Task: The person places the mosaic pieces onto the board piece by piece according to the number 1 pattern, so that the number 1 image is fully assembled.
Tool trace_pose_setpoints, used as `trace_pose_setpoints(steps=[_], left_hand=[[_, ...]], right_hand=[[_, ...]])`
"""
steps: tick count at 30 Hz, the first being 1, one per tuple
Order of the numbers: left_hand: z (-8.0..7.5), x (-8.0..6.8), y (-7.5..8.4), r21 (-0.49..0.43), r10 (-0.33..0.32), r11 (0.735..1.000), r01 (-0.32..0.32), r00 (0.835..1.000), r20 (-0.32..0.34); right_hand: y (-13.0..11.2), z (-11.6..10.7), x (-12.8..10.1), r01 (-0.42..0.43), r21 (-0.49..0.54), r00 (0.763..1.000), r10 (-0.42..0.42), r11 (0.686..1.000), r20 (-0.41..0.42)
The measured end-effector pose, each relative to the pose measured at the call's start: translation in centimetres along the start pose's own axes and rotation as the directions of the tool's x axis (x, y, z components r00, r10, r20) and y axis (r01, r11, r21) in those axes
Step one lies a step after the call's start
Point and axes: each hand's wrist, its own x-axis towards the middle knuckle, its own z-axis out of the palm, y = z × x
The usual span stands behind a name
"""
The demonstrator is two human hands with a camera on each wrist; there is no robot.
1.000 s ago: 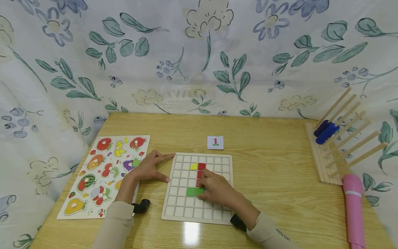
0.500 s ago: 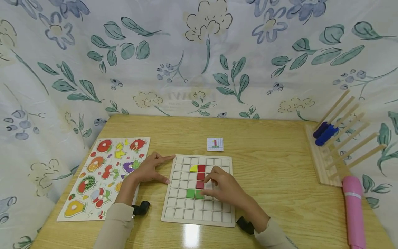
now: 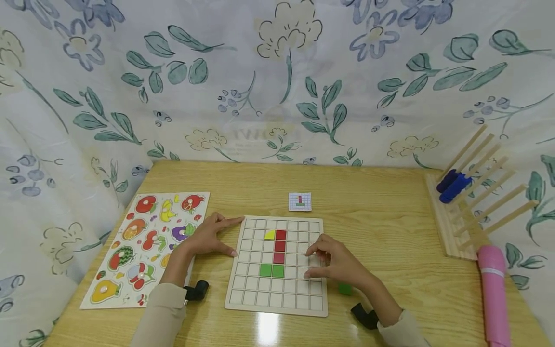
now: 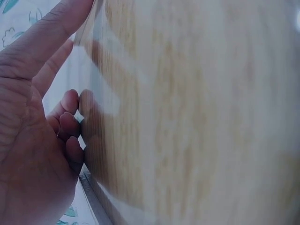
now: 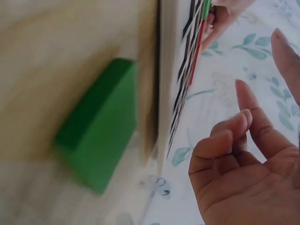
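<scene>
A pale grid board [image 3: 251, 294] lies on the table before me. It bears a yellow quarter-round piece [image 3: 270, 235], a column of red squares [image 3: 280, 246] and two green squares [image 3: 271, 270] side by side. My left hand [image 3: 210, 234] rests at the board's left side, forefinger at the top corner and thumb at the edge. Over the board's right part hovers my right hand [image 3: 336, 260], thumb and forefinger apart with nothing between them. A loose green block [image 5: 101, 126] lies on the table beside the board, under the right wrist; the right wrist view shows it large.
Behind the board is a small pattern card [image 3: 300, 202]. A fruit puzzle board [image 3: 130, 303] lies at left, partly under the left arm. At right stand a wooden peg rack [image 3: 448, 226] with blue beads and a pink rolled or folded item [image 3: 494, 299]. A floral curtain [image 3: 277, 86] hangs behind.
My right hand has drawn back to the right from the green and red squares, baring the second green square and the loose green block. The left hand has stayed in place.
</scene>
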Motion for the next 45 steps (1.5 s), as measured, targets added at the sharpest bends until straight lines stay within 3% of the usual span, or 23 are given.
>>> trace_pose_setpoints(steps=[16, 31, 45], left_hand=[[-0.1, 0.0, 0.2, 0.005, -0.004, 1.0, 0.004, 1.0, 0.013], [0.0, -0.1, 0.4, 0.0, 0.009, 1.0, -0.009, 1.0, 0.002], [0.1, 0.1, -0.1, 0.014, -0.017, 1.0, 0.017, 1.0, 0.005]], right_hand=[[1.0, -1.5, -2.2, -0.032, 0.008, 0.999, 0.032, 0.999, -0.025], [2.4, -2.2, -3.9, 0.019, 0.028, 0.998, -0.017, 0.999, -0.058], [3.2, -3.5, -5.8, -0.06, -0.043, 0.997, 0.062, 0.997, 0.041]])
